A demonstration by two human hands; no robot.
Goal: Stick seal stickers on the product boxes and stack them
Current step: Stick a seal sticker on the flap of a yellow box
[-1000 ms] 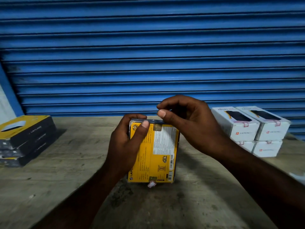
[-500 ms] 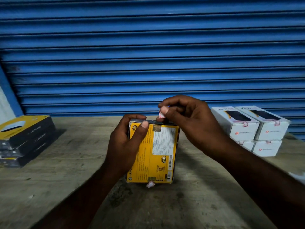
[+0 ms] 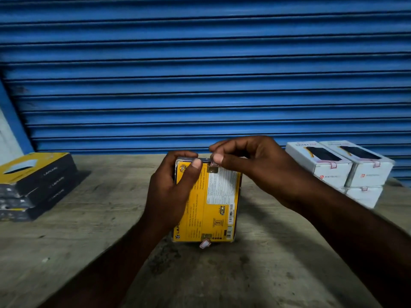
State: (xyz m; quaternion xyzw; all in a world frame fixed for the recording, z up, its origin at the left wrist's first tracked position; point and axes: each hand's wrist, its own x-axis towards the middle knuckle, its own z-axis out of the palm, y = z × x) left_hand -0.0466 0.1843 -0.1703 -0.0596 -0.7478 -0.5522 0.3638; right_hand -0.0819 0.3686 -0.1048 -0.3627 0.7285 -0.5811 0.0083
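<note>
at table [image 3: 89, 252] centre, left grip [image 3: 171, 192] around one yellow box [image 3: 213, 207], right grip [image 3: 251, 165] in pinch on one sticker [image 3: 213, 163]

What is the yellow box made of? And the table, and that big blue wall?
Yellow box: probably printed cardboard, glossy, crisp folded edges. Table: looks like rough bare wood, streaky grain. Blue wall: likely a painted metal shutter, ribbed horizontal slats.

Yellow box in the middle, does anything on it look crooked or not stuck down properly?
Yes: the bottom sticker on the yellow box juts out past the near edge at a tilt, not folded flat. The right hand pinches the top sticker at the far edge, while the left hand grips the box.
</note>
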